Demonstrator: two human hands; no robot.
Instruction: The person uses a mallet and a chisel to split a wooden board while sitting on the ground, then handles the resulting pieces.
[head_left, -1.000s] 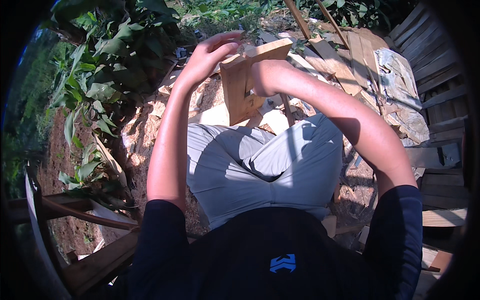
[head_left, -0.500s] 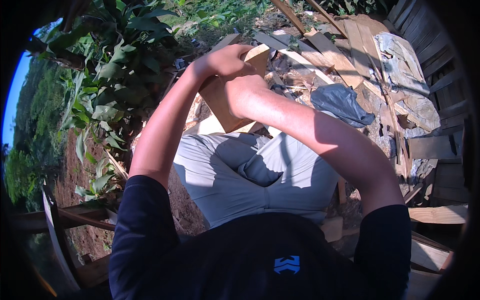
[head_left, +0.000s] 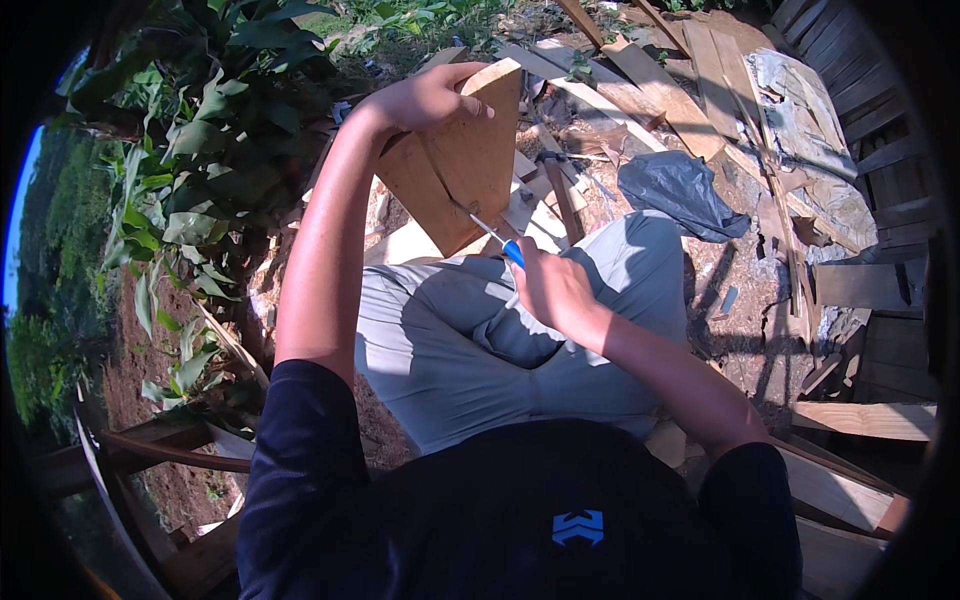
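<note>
Two hands on the job, both occupied. Left hand (head_left: 430, 102) is clamped over the top edge of the wood piece (head_left: 472, 160), fingers wrapped over the far side and partly hidden, thumb on the near face. Right hand (head_left: 553, 285) has its fingers closed around the blue handle of a slim tool (head_left: 513, 252), metal shaft pointing up and left, away from the body.

Wood piece location: straight ahead of the lap, just past the grey trousers (head_left: 450, 325), standing tilted, lower end near the crossed legs. Dark seam runs down its face. Tool tip is at the face by the seam's lower end; can't tell if it's in the wood or only touching. Tip shape too small to read.

Nearby: hammer (head_left: 562, 195) lies right of the wood piece, handle toward the legs. Black plastic bag (head_left: 680, 195) lies crumpled farther right, just beyond the right knee. Loose boards (head_left: 665, 100) are spread over the ground past the hammer and bag. Leafy plants (head_left: 205, 170) at left, slatted wood wall (head_left: 875, 110) at right. Sun and hard shadows across the lap.
</note>
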